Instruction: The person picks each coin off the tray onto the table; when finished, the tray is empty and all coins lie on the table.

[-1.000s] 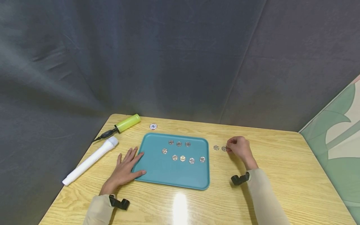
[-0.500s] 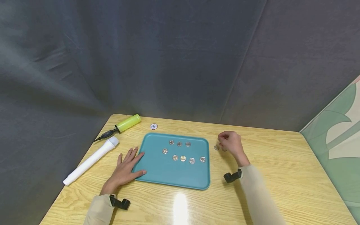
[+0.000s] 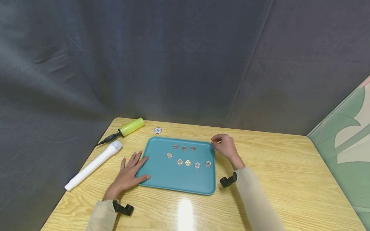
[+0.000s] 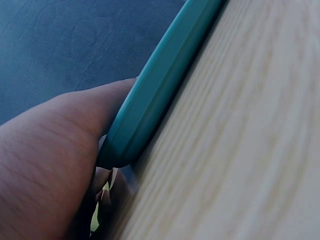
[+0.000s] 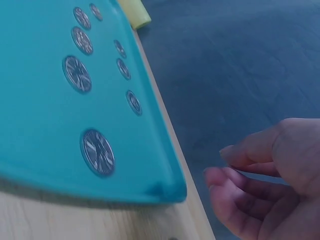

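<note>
My left hand (image 3: 128, 175) lies with fingers spread over the left edge of a teal tray (image 3: 173, 183), the thumb on its rim; the left wrist view shows the thumb over the tray's side (image 4: 150, 95). Several silver coins (image 3: 188, 163) lie flat in the tray in two loose rows. My right hand (image 3: 225, 147) is raised at the tray's far right corner, thumb and fingers curled together in a pinch. In the right wrist view the fingertips (image 5: 227, 150) come close together, and the coin between them is mostly hidden.
A poker chip (image 3: 157, 130) lies behind the tray on the wooden table (image 3: 289, 173). Left of the tray are a yellow-green hand pump (image 3: 131, 127) with a black nozzle and a long white microphone-like stick (image 3: 92, 166). A dark curtain (image 3: 185, 64) hangs beyond the table's far edge.
My right hand has lifted a coin off the table and moved left to the tray's corner. Of the two coins there, neither shows now. The left hand has stayed put.
</note>
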A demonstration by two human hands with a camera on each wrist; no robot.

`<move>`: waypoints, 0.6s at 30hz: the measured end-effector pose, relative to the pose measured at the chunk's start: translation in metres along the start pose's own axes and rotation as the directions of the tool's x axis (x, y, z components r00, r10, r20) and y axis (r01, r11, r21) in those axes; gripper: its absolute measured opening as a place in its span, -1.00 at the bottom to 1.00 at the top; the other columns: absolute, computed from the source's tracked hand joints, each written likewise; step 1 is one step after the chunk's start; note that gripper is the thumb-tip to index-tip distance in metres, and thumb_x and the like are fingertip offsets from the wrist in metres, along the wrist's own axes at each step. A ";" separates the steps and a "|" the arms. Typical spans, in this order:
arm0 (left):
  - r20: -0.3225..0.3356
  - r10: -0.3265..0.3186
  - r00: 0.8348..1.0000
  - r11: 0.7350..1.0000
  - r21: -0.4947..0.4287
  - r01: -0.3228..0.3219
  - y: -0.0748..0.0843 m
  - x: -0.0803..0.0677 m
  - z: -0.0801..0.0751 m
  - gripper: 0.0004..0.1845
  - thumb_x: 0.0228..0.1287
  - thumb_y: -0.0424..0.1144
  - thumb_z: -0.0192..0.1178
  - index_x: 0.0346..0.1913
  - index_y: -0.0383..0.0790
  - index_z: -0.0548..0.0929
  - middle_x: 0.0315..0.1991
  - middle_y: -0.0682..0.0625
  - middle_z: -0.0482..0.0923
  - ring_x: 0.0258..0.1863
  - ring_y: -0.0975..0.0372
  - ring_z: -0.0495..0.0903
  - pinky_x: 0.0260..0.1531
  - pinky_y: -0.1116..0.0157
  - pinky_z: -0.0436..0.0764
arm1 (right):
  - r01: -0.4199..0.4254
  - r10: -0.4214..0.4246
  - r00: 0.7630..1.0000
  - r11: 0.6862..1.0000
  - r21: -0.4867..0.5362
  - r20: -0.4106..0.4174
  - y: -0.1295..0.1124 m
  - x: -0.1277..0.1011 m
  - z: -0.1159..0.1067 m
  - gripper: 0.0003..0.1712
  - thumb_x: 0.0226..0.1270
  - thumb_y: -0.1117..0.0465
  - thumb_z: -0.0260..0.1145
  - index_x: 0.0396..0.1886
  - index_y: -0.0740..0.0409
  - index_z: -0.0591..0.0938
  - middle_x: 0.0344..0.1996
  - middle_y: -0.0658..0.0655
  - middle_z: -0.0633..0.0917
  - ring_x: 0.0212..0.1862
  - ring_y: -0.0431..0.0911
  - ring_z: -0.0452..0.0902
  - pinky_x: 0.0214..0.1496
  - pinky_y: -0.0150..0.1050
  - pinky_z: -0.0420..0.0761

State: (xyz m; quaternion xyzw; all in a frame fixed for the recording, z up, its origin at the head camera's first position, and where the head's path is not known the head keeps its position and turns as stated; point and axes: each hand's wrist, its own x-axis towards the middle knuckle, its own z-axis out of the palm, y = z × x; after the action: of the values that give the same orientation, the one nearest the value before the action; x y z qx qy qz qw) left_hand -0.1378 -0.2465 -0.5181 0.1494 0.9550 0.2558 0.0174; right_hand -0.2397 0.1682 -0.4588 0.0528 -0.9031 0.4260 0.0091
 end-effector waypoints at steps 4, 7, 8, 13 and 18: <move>0.002 -0.001 1.000 1.000 -0.010 0.001 0.000 0.000 0.001 -0.10 0.24 0.17 0.29 0.56 -0.10 0.24 0.63 -0.27 -0.07 0.61 -0.24 -0.13 0.41 -0.41 -0.29 | 0.029 -0.029 1.000 0.999 -0.032 0.009 -0.005 0.001 0.007 -0.81 0.32 0.34 0.32 -0.16 0.35 0.75 -0.24 0.31 0.77 -0.39 -0.08 0.68 -0.38 -0.33 0.64; 0.005 -0.002 1.000 1.000 -0.013 0.002 -0.001 0.000 0.001 -0.09 0.24 0.18 0.29 0.56 -0.09 0.23 0.63 -0.26 -0.07 0.61 -0.24 -0.13 0.40 -0.41 -0.29 | 0.033 -0.032 0.999 0.999 -0.037 0.022 -0.009 0.002 0.011 -0.81 0.32 0.33 0.31 -0.16 0.34 0.75 -0.22 0.31 0.77 -0.35 -0.04 0.68 -0.36 -0.30 0.64; 0.008 -0.005 1.000 1.000 -0.015 0.005 -0.001 0.000 0.002 -0.09 0.24 0.18 0.29 0.57 -0.08 0.23 0.63 -0.25 -0.08 0.62 -0.23 -0.14 0.41 -0.41 -0.30 | 0.031 -0.030 0.999 0.999 -0.035 0.027 -0.010 0.002 0.013 -0.81 0.33 0.33 0.31 -0.16 0.33 0.76 -0.21 0.31 0.77 -0.34 -0.03 0.67 -0.36 -0.29 0.64; 0.009 -0.004 1.000 1.000 -0.005 0.004 -0.002 0.000 0.002 -0.10 0.25 0.19 0.28 0.56 -0.08 0.23 0.63 -0.26 -0.07 0.61 -0.24 -0.13 0.40 -0.42 -0.28 | 0.031 -0.029 0.998 0.999 -0.038 0.052 -0.016 0.004 0.023 -0.83 0.32 0.34 0.32 -0.18 0.31 0.76 -0.22 0.28 0.76 -0.30 -0.02 0.65 -0.34 -0.29 0.63; 0.009 -0.006 1.000 1.000 -0.008 0.006 -0.002 0.000 0.002 -0.10 0.24 0.18 0.28 0.56 -0.08 0.23 0.63 -0.26 -0.07 0.61 -0.24 -0.13 0.40 -0.42 -0.29 | 0.031 -0.028 0.996 0.999 -0.037 0.080 -0.020 0.005 0.034 -0.82 0.29 0.34 0.36 -0.16 0.30 0.76 -0.20 0.27 0.77 -0.25 -0.02 0.65 -0.28 -0.27 0.64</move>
State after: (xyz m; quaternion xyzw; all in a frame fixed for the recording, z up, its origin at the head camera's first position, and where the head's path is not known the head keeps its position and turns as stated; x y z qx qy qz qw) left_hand -0.1384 -0.2474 -0.5205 0.1475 0.9543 0.2590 0.0230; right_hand -0.2414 0.1291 -0.4643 0.0830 -0.9099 0.4060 -0.0196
